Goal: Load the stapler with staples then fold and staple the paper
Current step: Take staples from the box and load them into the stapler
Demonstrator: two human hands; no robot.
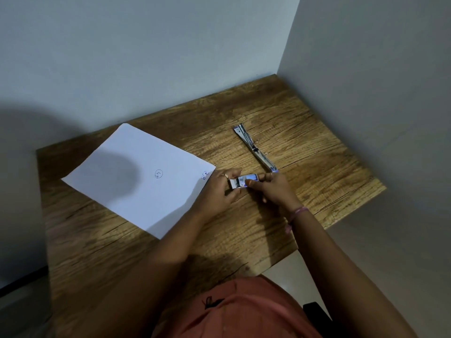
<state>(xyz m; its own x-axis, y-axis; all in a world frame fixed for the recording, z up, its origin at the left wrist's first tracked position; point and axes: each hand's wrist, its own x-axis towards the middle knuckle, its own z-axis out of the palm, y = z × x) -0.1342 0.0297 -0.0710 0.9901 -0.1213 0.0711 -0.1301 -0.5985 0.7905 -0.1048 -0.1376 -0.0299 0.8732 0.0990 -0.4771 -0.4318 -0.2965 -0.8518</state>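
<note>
- Hands meet near the middle of a wooden table (117, 252): the left hand (220, 189) and the right hand (275, 185) each pinch one end of a small box of staples (244, 181), fingers curled round it, thumbs on its near side.
- Stapler (255, 148), swung fully open into one long strip, lies flat just beyond the right hand, its near tip almost touching the right fingers (268, 175).
- Sheet of white paper (136, 181) lies unfolded on the left half of the table, set at a slant; its right corner sits just under the left hand.
- Bare wood stretches to the right of the stapler as far as the table's right edge, and in front of the paper toward the person.
- Table's far edge butts against a grey wall (146, 57); a second wall (378, 93) closes the right side, forming a corner.
- Print on the box is blurred and unreadable; whether the box is open cannot be told.
- Small circled mark (158, 173) and a scribble at the paper's right corner are too small to read.
- Dark shadow covers part of the paper.
- Pink band (299, 212) circles the right wrist; both forearms are cut off by the lower frame edge.
</note>
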